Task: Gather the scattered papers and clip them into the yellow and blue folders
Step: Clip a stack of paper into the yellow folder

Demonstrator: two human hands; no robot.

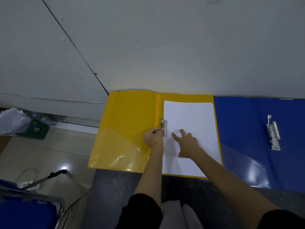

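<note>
Presently the person is clipping a stack of white paper sheets (191, 134) into the open yellow plastic folder (130, 129), which is lying flat on the dark desk surface (115, 187) against the far wall. The stack is resting on the folder's right half, its left edge tucked under the silver metal spring clip (164, 127) beside the spine. The left hand (153, 138) is pinching the near end of that clip with curled fingers. The right hand (188, 142) is lying spread and flat on the sheets, fingers straight, pressing them down just right of the clip.

To the right, touching the yellow one, the open blue plastic folder (244, 138) is lying with its own silver clip (273, 134) bare; no paper is showing in it.

Judgement: the step will be going well if the right hand is holding the stack square against the spine while the lever is being lowered fully. Releasing too soon risks skewed sheets.
</note>
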